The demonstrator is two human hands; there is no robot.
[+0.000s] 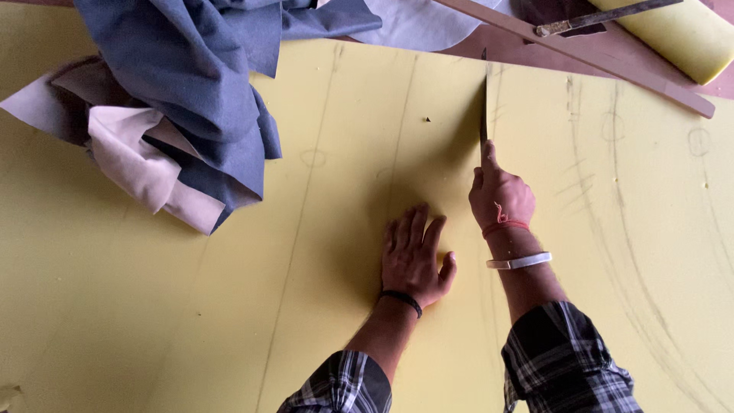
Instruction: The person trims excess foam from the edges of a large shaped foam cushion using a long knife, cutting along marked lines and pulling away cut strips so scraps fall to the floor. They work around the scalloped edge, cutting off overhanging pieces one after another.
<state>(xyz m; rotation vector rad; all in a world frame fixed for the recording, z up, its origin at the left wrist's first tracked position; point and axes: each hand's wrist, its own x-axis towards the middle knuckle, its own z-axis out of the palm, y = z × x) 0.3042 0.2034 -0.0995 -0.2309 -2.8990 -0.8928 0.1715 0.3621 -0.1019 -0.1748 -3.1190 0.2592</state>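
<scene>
A large yellow foam sheet (229, 291) with pencil lines drawn on it fills most of the view. My right hand (501, 195) grips a long thin knife (484, 99), index finger along its back, with the blade standing in the foam along a drawn line toward the far edge. My left hand (413, 256) lies flat on the foam, fingers spread, just left of the cut line and near my right wrist.
A heap of blue and white cloth (183, 99) lies on the foam at the upper left. A long wooden strip (612, 65) crosses the top right, with a second blade (604, 17) and another yellow foam piece (680, 34) beyond it.
</scene>
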